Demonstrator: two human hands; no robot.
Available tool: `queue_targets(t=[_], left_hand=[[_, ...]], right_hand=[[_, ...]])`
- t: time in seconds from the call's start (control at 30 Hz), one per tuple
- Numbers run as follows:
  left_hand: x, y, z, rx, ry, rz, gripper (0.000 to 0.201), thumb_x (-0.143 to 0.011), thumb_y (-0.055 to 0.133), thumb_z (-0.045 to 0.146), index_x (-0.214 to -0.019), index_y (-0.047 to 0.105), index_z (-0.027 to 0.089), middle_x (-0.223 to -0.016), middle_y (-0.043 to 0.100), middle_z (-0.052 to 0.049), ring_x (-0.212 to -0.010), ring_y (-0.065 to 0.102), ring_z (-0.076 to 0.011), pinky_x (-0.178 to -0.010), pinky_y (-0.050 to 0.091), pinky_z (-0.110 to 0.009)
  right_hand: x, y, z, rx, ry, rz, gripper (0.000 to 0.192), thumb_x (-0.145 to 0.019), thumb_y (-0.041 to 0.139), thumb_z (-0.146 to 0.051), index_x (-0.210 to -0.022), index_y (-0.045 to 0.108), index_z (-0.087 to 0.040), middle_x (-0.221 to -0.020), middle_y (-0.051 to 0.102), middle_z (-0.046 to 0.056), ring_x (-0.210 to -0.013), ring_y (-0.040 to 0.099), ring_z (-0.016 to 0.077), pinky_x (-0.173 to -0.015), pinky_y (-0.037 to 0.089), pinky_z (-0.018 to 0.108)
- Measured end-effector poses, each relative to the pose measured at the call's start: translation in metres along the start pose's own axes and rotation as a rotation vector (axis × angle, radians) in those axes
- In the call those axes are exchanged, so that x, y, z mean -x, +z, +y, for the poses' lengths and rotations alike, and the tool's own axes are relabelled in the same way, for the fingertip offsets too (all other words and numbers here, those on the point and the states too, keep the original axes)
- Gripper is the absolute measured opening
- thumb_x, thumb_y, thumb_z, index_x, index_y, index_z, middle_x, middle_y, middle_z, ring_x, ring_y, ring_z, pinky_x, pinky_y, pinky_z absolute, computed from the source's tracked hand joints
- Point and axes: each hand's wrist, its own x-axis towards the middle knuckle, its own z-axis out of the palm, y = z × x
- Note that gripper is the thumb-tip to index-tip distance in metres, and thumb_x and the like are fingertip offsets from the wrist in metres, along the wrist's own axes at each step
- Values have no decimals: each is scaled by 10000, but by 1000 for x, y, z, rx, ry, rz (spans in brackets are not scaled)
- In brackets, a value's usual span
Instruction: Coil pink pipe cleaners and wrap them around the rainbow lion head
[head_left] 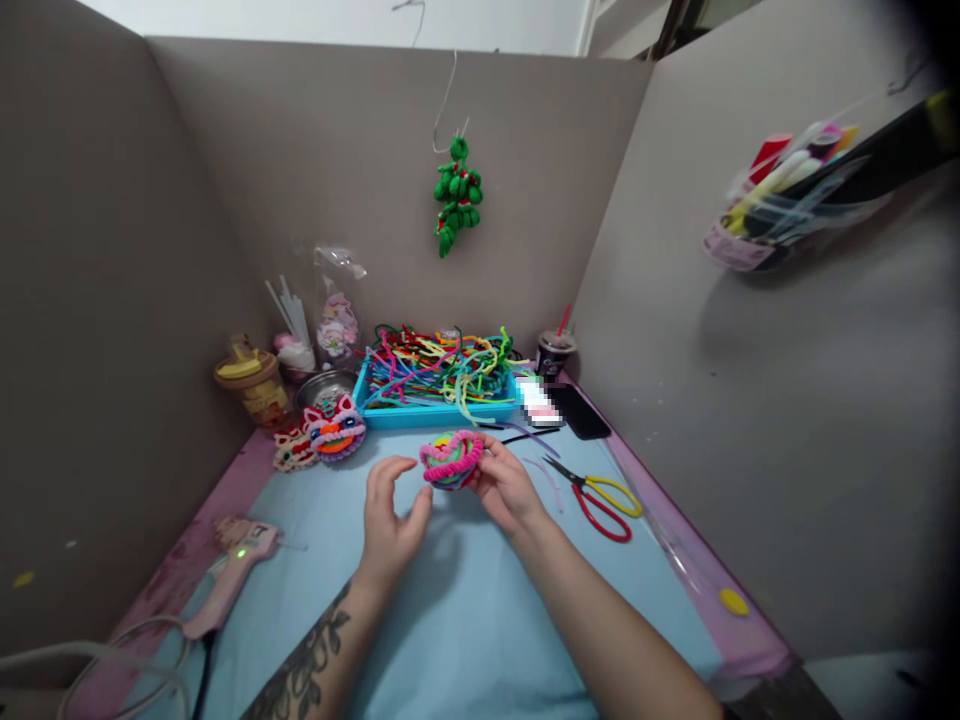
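Head view shows me a pink pipe-cleaner craft (451,459) held just above the bench (480,600), pinched in my right hand (504,487). My left hand (391,515) hovers beside it, fingers spread, gripping nothing. Behind sits a blue tray (420,413) of pipe cleaners; scissors (600,495) lie right, a glue gun (232,560) left.

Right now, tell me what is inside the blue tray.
The blue tray holds a heaped tangle of pipe cleaners in many colours, some spilling over its rim. The tray's floor, and anything lying beneath the heap, is covered and cannot be seen.
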Motion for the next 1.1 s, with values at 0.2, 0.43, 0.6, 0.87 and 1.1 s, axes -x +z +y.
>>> queue_targets(t=[0.2, 0.43, 0.6, 0.87, 1.1], left_hand=[[-3, -5, 7, -231, 321, -121, 326, -826, 566, 110, -1128, 576, 231, -991, 598, -63, -922, 577, -191, -830, 490, -356], [-4, -3, 3, -230, 335, -164, 287, -829, 566, 112, -1098, 590, 207, -976, 609, -76, -898, 587, -192, -795, 510, -343], [-2, -3, 2, -231, 343, -171, 274, -836, 567, 121, -1096, 585, 206, -971, 610, -78, -891, 585, -189, -791, 510, -346], [-3, -2, 5, -262, 353, -178, 236, -840, 559, 133, -1061, 596, 208, -947, 632, -69, -878, 599, -190, -814, 503, -347], [-3, -1, 7, -267, 368, -182, 218, -838, 564, 126, -1040, 603, 199, -919, 642, -69, -859, 594, -188, -786, 497, -333]], right_hand=[[6, 8, 10, 72, -37, -15, 390, -614, 743, -168, -956, 556, -189, -802, 685, 2, -604, 613, 122, -544, 485, 226], [7, 7, 13, 107, -41, 13, 406, -611, 752, -186, -957, 540, -190, -757, 670, -14, -560, 585, 102, -525, 460, 209], [8, 10, 14, 118, -48, 30, 407, -609, 746, -181, -958, 538, -187, -710, 654, -31, -517, 546, 80, -512, 435, 193], [10, 13, 13, 87, -64, 40, 371, -626, 731, -161, -946, 547, -198, -696, 639, -35, -510, 532, 78, -515, 426, 197], [9, 14, 14, 57, -61, 51, 390, -596, 728, -136, -939, 551, -188, -718, 648, -22, -535, 545, 85, -509, 421, 192]])
